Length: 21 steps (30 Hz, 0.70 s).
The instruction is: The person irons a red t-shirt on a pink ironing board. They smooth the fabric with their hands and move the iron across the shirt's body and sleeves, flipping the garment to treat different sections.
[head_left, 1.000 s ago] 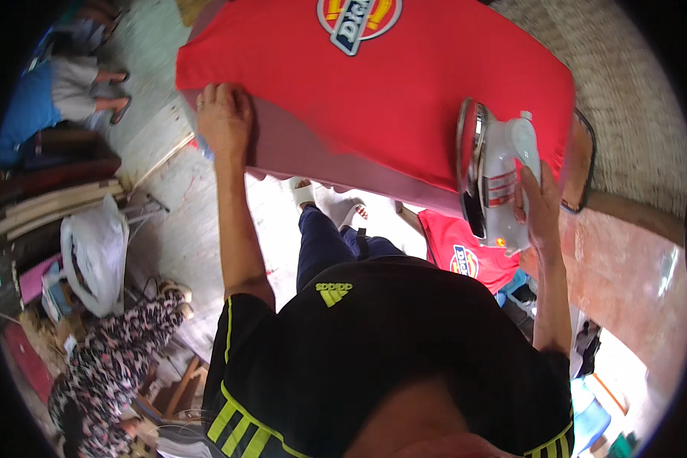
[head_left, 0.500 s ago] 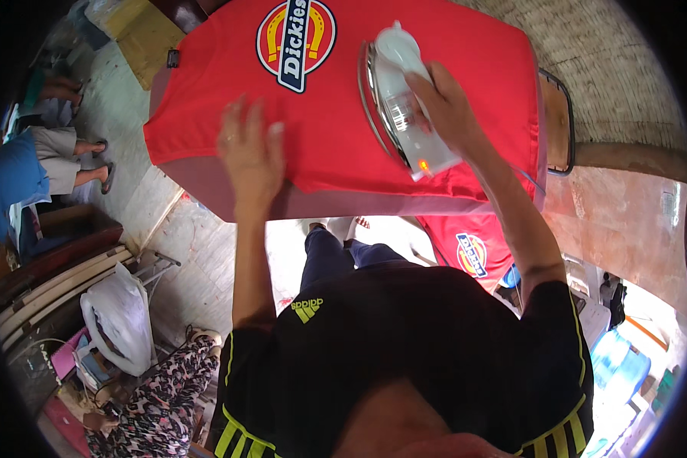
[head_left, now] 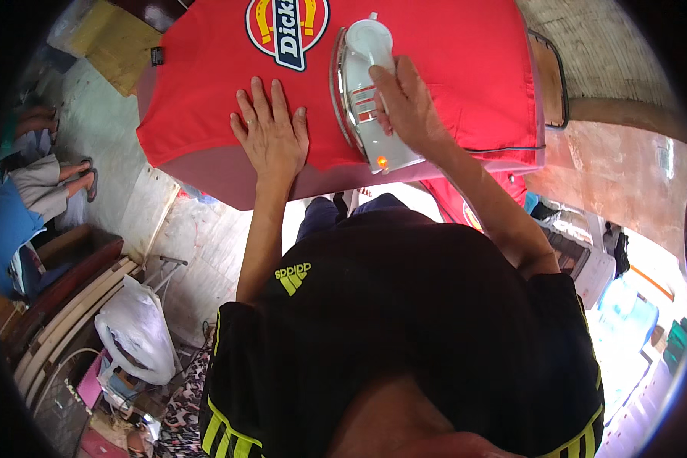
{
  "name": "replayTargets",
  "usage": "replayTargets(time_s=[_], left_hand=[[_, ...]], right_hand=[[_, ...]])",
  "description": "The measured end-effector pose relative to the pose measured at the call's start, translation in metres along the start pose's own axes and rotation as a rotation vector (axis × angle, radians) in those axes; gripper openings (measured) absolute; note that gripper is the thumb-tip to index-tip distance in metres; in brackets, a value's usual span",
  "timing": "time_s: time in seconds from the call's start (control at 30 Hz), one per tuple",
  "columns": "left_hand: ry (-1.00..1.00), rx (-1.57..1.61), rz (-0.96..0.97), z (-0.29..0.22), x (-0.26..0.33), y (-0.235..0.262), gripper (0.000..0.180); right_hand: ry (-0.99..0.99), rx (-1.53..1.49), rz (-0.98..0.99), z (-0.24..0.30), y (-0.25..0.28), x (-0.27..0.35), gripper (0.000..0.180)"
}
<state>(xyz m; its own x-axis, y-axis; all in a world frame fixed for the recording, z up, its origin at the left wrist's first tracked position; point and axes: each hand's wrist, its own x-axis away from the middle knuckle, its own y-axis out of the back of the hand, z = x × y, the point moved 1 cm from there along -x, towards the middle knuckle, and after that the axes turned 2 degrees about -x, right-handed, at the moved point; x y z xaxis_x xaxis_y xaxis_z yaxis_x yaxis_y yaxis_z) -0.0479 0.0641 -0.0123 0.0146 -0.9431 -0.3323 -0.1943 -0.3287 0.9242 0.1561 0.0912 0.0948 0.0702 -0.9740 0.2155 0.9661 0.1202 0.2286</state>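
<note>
A red shirt (head_left: 466, 61) with a round printed logo (head_left: 288, 32) is spread over an ironing board with a dull maroon cover (head_left: 214, 172). My right hand (head_left: 411, 107) is wrapped round the handle of a white clothes iron (head_left: 368, 130), which rests on the shirt near the board's front edge. A small orange light glows at the iron's heel. To the left of the iron, my left hand (head_left: 273, 137) lies flat on the red fabric, fingers spread. Part of the iron's handle is hidden by my right fingers.
Below the board's right side hangs more red cloth (head_left: 454, 200). A metal frame (head_left: 561, 84) sticks out at the board's right end. Another person in a blue top (head_left: 11, 225) is at the far left. A white plastic bag (head_left: 137, 328) stands at the lower left.
The iron has slid left and slightly toward me in my right hand. My left hand, blurred before, has moved a little right and now lies still on the shirt.
</note>
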Motion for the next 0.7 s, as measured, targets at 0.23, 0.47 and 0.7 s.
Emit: replayTargets(time_s=[0.23,0.47,0.7], left_hand=[[-0.317,0.459,-0.005,0.006,0.020,0.017,0.036],[-0.503,0.567,0.040,0.009,0.038,0.020,0.028],[-0.404,0.780,0.091,0.011,0.032,0.037,0.018]], right_hand=[[0.256,0.122,0.008,-0.011,0.025,-0.073,0.025],[0.084,0.203,-0.075,-0.007,0.029,-0.071,0.034],[0.226,0.522,0.102,-0.018,0.000,0.049,0.028]])
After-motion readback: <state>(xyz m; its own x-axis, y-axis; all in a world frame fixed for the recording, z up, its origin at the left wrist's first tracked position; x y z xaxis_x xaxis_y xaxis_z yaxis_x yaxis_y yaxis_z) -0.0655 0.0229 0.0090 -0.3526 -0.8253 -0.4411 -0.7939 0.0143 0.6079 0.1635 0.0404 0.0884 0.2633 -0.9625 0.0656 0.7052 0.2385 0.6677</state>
